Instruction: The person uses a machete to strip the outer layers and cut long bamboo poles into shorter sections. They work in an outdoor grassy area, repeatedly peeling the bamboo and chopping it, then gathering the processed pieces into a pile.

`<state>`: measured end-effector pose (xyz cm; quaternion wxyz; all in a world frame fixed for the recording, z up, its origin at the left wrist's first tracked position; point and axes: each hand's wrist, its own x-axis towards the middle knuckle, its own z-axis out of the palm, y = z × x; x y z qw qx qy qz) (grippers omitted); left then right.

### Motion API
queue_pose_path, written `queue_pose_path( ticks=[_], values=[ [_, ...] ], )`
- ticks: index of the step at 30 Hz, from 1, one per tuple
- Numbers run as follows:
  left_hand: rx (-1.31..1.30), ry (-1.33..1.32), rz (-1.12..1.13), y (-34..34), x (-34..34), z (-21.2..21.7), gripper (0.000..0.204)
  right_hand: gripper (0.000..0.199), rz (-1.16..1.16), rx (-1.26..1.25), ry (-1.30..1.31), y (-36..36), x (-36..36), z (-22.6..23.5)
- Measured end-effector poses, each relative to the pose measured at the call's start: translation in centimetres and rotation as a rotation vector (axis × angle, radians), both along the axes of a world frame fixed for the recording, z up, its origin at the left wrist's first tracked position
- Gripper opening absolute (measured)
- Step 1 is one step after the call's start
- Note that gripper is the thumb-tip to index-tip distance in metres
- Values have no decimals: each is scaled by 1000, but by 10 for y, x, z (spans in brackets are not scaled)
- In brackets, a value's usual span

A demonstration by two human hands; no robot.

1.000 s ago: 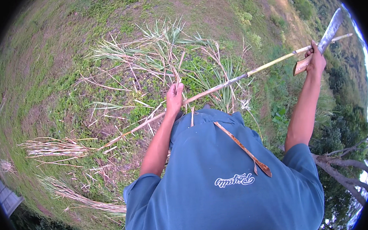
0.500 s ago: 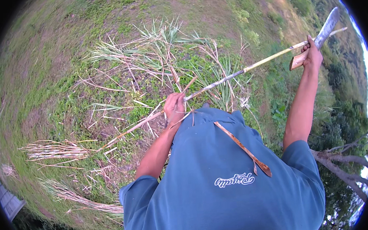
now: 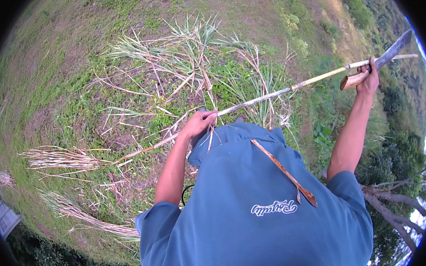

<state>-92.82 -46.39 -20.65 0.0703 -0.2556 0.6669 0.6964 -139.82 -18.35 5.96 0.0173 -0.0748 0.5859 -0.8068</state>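
My left hand [image 3: 199,124] grips a long pale cane stalk [image 3: 288,88] near its middle, just in front of my blue shirt [image 3: 257,213]. The stalk runs from the lower left ground up to the right. My right hand [image 3: 368,78] is raised at the far right, closed on the wooden handle of a machete [image 3: 383,59]. The machete's dark blade lies against the stalk close to its thin upper end. A dry brown leaf strip [image 3: 283,171] rests on my shirt.
Cut stalks and dry leaves [image 3: 179,62] lie scattered over the grass ahead. Bundles of dry straw [image 3: 58,159] sit on the left. A tree trunk [image 3: 398,209] stands at lower right and a dark structure [image 3: 1,214] at the left edge.
My right hand with the machete has slid further out along the stalk toward its tip. The left hand shifted slightly lower on the stalk.
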Motion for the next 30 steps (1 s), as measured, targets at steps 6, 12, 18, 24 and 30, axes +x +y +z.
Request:
queue_pose_path(
  ticks=[6, 12, 18, 24, 30],
  values=[
    [17, 166, 278, 6, -6, -2, 22, 19, 109, -133, 25, -5, 0, -1],
    [-34, 181, 298, 22, -31, 31, 24, 17, 107, -192, 2, -11, 12, -4],
    [33, 148, 333, 35, -43, 21, 26, 16, 94, -219, 39, -3, 4, 5],
    [617, -50, 1014, 6, -59, -14, 32, 19, 77, -250, 73, 10, 4, 1],
    [-251, -56, 125, -9, 18, -35, 47, 17, 111, -363, 86, 50, -39, 17]
  ],
)
